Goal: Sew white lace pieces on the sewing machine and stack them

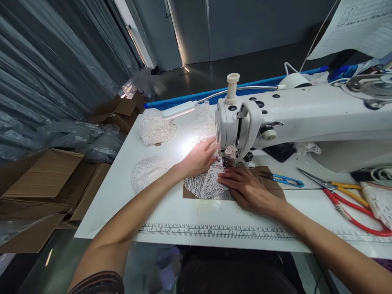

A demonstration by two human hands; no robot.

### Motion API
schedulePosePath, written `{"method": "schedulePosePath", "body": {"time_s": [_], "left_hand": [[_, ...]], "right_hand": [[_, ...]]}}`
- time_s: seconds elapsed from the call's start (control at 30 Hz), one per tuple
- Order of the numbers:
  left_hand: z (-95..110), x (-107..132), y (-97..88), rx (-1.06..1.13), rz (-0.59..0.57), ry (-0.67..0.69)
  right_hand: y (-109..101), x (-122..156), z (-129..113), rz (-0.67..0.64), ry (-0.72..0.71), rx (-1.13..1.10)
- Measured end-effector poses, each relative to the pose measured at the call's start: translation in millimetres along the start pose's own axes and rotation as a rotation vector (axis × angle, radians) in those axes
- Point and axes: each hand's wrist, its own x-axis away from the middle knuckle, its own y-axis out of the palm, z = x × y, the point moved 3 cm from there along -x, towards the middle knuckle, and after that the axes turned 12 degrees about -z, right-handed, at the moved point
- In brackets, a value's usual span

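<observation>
White lace fabric (206, 184) lies under the needle area of a white sewing machine (306, 112). My left hand (200, 156) rests on the lace left of the presser foot (228, 162), its fingers stretched toward the machine head. On the near side of the foot, my right hand (246, 185) lies flat with fingers extended over the lace's right edge. Both hands press down from above, and neither is wrapped round anything. Beneath the lace a brown plate (275, 188) shows on the table.
Two white lace bundles (156, 127) sit at the left of the white table (107, 204). Blue thread snips (288, 180) and red-handled scissors (352, 204) lie at the right. A lamp (180, 110) reaches over the back. Cardboard boxes (45, 175) stand left of the table.
</observation>
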Motion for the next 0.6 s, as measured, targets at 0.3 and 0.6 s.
{"method": "schedulePosePath", "body": {"time_s": [0.3,0.6], "left_hand": [[41,55,3.0,0.023,-0.059,0.458],[35,44,13.6,0.295,0.128,0.019]], "right_hand": [[-5,6,32,0.328,0.313,-0.5],[-9,9,15,0.164,0.12,-0.308]]}}
